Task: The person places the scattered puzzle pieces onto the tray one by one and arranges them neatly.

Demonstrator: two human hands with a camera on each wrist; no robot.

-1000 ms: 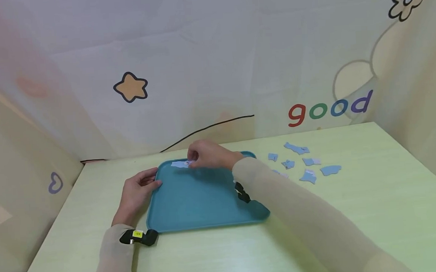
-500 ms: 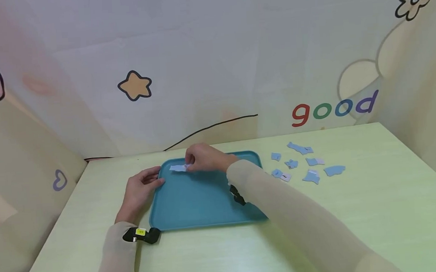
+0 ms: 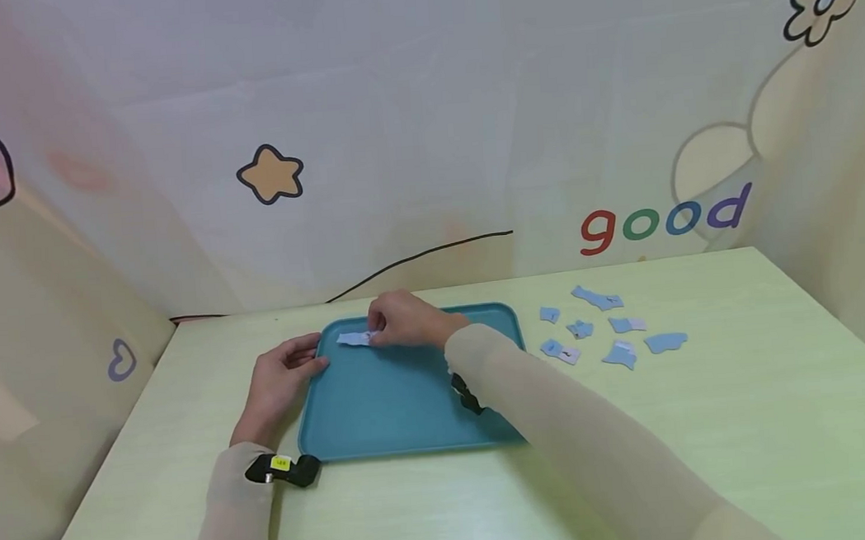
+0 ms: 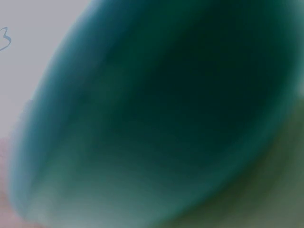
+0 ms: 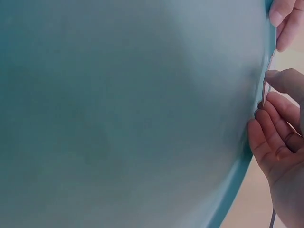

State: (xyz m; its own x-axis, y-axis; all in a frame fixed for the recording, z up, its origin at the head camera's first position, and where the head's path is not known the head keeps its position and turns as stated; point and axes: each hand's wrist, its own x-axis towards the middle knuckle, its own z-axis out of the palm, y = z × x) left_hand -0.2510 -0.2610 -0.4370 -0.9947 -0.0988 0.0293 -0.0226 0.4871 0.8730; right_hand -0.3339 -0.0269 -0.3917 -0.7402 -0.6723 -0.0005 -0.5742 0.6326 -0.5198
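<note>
My right hand [image 3: 406, 317] pinches the right end of a long, pale blue puzzle piece [image 3: 353, 339] near the back left corner of a teal tray [image 3: 403, 404]. In the right wrist view, the right hand's thumb and fingers close on the thin edge of that piece, right beside the tray's rim. My left hand [image 3: 279, 383] grips the left rim of the tray, its thumb on the edge and its other fingers curled at the outside. The left wrist view is filled by the blurred tray wall [image 4: 190, 118], with no hand showing.
Several pale blue puzzle pieces with uneven outlines, among them a wide piece [image 3: 665, 342] and a long piece [image 3: 596, 298], lie on the table [image 3: 388, 520] right of the tray. A printed cloth backdrop [image 3: 410, 139] stands behind the table.
The right hand has drawn slightly toward the front and left with the piece. The left hand keeps its hold on the rim; the whole view has shifted a little.
</note>
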